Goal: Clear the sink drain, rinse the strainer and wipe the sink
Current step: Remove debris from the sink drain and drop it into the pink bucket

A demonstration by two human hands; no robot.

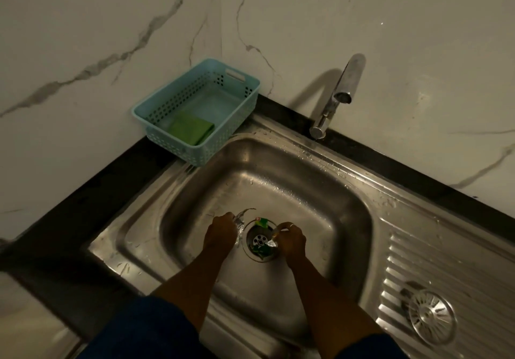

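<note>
Both my hands are down in the steel sink (278,180) at the drain (260,241). My left hand (220,233) is shut on a crumpled clear plastic wrapper (242,219) just left of the drain. My right hand (289,237) pinches a small silvery scrap of wrapper (271,244) at the drain's right edge. More litter lies in the drain: a green and red wrapper piece (262,222) at its far rim and green bits (260,252) at its near rim. The round metal strainer (432,315) lies out on the ribbed drainboard at the right.
A light blue perforated basket (156,132) holding a green scrub pad (191,130) stands at the sink's back left corner. A chrome tap (338,96) rises behind the basin, with no water running. Black counter edges and marble walls surround the sink.
</note>
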